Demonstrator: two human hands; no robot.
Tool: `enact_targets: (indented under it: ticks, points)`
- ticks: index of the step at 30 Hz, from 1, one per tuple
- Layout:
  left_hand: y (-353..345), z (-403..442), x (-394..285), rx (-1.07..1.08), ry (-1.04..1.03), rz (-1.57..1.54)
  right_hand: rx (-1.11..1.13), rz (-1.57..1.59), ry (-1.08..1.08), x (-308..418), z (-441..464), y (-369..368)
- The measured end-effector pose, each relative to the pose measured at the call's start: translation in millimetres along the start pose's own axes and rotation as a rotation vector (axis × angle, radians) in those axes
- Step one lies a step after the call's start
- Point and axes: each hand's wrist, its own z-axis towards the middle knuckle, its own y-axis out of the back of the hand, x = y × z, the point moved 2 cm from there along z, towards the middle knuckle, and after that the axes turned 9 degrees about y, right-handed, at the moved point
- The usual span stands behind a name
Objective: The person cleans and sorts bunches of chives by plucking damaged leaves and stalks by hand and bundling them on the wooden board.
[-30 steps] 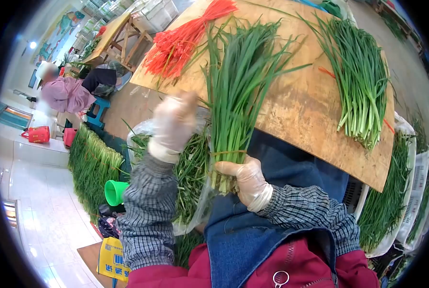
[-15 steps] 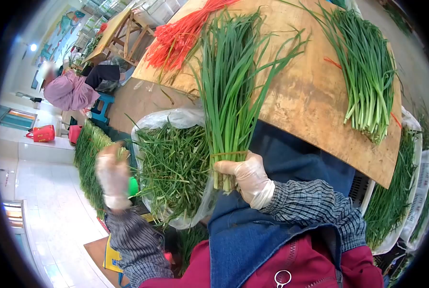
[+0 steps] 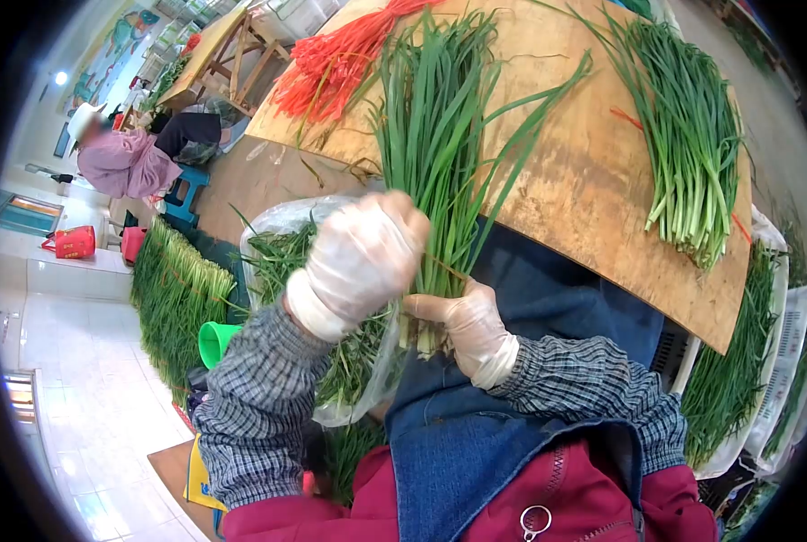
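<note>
A bunch of garlic chives (image 3: 435,135) stands with its cut ends toward me and its leaves over the table edge. My right hand (image 3: 471,325), in a thin whitish glove, is closed round the stems near the cut ends, thumb across the front. My left hand (image 3: 363,257), gloved too, is closed in a fist against the left side of the bunch. A thin tan rubber band (image 3: 448,269) slants over the stems toward this fist; its end is hidden by the fingers. Another bunch of chives (image 3: 692,144) lies on the wooden table (image 3: 566,172) at the right.
Red ties (image 3: 331,77) are piled on the table. A plastic-lined container (image 3: 268,217) of loose leaves sits behind my left arm, near a green cup (image 3: 215,343). Crates of chives (image 3: 733,370) stand right. A seated person (image 3: 123,163) is at far left.
My left hand has come from the left, over the loose leaves, to the bunch. The rubber band, level across the stems before, now slants up toward it. My right hand keeps its hold.
</note>
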Motion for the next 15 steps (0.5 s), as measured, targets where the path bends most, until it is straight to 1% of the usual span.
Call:
enact_targets:
  ticks: [2, 4, 6, 7, 8, 9, 10, 12, 15]
  points:
    - [1.3, 6.7, 21.2, -0.111, 0.082, 0.01, -0.021, 0.048, -0.021, 0.6, 0.5, 1.8]
    - [15.6, 6.3, 44.3, -0.298, 0.166, 0.095, -0.042, 0.077, -0.036, 0.4, 0.6, 3.5]
    - [33.8, 1.3, 53.3, -0.301, 0.33, 0.002, -0.059, 0.093, -0.044, 0.3, 1.0, 3.0]
    - [36.5, -3.7, 50.8, -0.229, 0.38, -0.276, -0.051, 0.076, -0.04, 0.4, 1.5, 3.0]
    - [35.3, -5.0, 38.5, -0.187, 0.332, -0.506, -0.043, 0.057, -0.04, -0.4, 1.4, 3.6]
    - [32.1, -5.4, 23.3, -0.057, 0.285, -0.543, -0.033, 0.034, -0.043, -2.2, 1.5, 3.6]
    - [27.8, -5.3, 9.3, 0.074, 0.24, -0.58, -0.059, 0.034, 0.028, -4.6, 2.0, 2.2]
    - [14.0, -6.0, -8.5, 0.286, 0.167, -0.394, -0.115, 0.029, 0.175, -10.8, 2.8, 0.1]
    - [-4.1, -8.8, -14.6, 0.275, 0.101, -0.277, -0.09, 0.025, 0.053, -13.1, 4.5, 9.3]
